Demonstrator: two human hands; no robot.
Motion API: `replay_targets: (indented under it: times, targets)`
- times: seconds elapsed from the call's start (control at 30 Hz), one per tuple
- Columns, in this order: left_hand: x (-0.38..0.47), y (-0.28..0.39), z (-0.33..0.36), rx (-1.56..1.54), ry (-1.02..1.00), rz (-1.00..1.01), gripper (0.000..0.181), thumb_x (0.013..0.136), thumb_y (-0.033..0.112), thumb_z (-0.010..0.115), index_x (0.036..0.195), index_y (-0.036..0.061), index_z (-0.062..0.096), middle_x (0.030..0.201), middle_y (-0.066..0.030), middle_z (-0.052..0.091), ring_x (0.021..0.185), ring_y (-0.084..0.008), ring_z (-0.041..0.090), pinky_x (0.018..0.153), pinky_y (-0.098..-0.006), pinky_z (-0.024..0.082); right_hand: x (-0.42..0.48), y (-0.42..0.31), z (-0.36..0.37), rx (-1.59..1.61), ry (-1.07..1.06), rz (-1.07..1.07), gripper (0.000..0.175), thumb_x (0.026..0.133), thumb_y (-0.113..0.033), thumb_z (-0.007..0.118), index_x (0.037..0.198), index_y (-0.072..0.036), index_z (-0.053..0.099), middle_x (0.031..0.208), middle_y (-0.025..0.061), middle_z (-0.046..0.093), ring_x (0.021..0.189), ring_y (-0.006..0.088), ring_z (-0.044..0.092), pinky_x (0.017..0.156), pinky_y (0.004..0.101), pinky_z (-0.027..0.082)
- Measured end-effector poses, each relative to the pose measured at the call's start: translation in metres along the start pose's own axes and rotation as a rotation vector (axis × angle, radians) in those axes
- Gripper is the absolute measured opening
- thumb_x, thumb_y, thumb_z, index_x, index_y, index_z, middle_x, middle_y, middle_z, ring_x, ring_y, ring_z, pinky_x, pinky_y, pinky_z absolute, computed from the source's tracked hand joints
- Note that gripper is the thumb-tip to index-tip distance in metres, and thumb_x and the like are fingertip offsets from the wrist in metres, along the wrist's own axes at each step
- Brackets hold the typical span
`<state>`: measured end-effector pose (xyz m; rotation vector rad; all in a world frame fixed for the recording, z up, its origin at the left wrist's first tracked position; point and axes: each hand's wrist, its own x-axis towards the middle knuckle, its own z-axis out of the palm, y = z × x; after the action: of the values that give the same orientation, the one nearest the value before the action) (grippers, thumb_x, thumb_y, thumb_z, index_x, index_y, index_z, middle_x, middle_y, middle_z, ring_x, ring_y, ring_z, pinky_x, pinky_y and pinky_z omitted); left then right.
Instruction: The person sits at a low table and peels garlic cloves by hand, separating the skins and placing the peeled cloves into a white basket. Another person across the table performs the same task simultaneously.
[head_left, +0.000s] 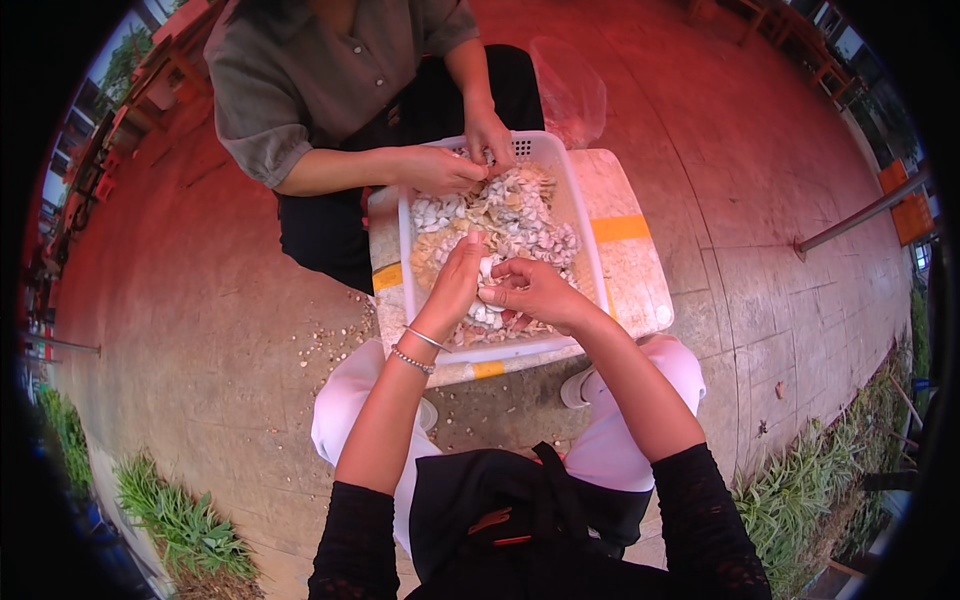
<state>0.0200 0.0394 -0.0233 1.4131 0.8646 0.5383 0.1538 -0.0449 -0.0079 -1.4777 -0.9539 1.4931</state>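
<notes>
My left hand is over the near part of a white plastic basket, its palm and fingers against a pale, frilly clump that looks like mushroom. My right hand meets the same clump from the right, thumb and fingers curled around its edge. Beneath and beyond my hands, many whitish and tan ruffled clumps lie in the basket. The basket rests on a foam box with yellow tape.
Across the basket a seated person works with both hands over its far end. A clear plastic bag stands on the floor beyond the box. Small pale crumbs are scattered at the box's left. A metal pole is at the right.
</notes>
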Motion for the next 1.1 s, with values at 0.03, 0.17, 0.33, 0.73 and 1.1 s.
replay_targets:
  times: [0.03, 0.17, 0.33, 0.73, 1.1]
  targets:
    - [0.0, 0.002, 0.001, -0.028, 0.012, 0.01, 0.056, 0.094, 0.047, 0.031, 0.125, 0.0012, 0.041, 0.112, -0.0117, 0.049, 0.106, -0.0186, 0.044, 0.093, -0.0304, 0.034, 0.002, 0.002, 0.002, -0.002, -0.027, -0.015, 0.053, 0.077, -0.026, 0.069, 0.11, 0.006, 0.045, 0.08, 0.0104, 0.058, 0.064, 0.0122, 0.058, 0.048, 0.025, 0.05]
    - [-0.001, 0.011, 0.002, -0.467, -0.039, -0.009, 0.058, 0.091, 0.05, 0.037, 0.126, 0.0031, 0.038, 0.106, -0.007, 0.048, 0.097, -0.0118, 0.045, 0.085, -0.0274, 0.038, 0.012, 0.002, 0.001, 0.185, 0.24, -0.275, 0.04, 0.076, -0.019, 0.07, 0.1, 0.003, 0.047, 0.079, 0.0082, 0.058, 0.061, 0.0117, 0.057, 0.049, 0.0242, 0.05]
    - [-0.008, 0.015, 0.004, -0.115, -0.215, 0.056, 0.05, 0.086, 0.036, 0.058, 0.118, 0.0021, 0.041, 0.098, -0.0054, 0.053, 0.082, -0.0083, 0.052, 0.067, -0.0219, 0.045, 0.01, -0.001, -0.002, 0.139, 0.324, -0.367, 0.029, 0.083, -0.023, 0.062, 0.091, 0.003, 0.051, 0.071, 0.0054, 0.058, 0.057, 0.0101, 0.056, 0.048, 0.024, 0.047]
    - [-0.012, 0.011, 0.005, -1.096, -0.28, -0.019, 0.01, 0.089, 0.015, 0.045, 0.096, 0.0072, 0.046, 0.072, -0.0042, 0.049, 0.067, -0.0144, 0.051, 0.058, -0.0262, 0.041, 0.01, -0.004, 0.0, 0.948, 0.059, -0.078, 0.035, 0.092, -0.036, 0.043, 0.067, -0.011, 0.041, 0.055, -0.004, 0.035, 0.044, 0.0044, 0.028, 0.04, 0.0203, 0.02]
    - [-0.008, 0.011, 0.002, -0.107, -0.083, 0.135, 0.042, 0.091, 0.032, 0.051, 0.118, 0.0015, 0.044, 0.093, -0.0048, 0.058, 0.083, -0.0063, 0.049, 0.069, -0.0208, 0.04, 0.008, -0.011, 0.0, 0.18, 0.297, -0.372, 0.016, 0.086, -0.019, 0.06, 0.081, -0.005, 0.053, 0.062, -0.0032, 0.046, 0.053, 0.0029, 0.041, 0.048, 0.0196, 0.034]
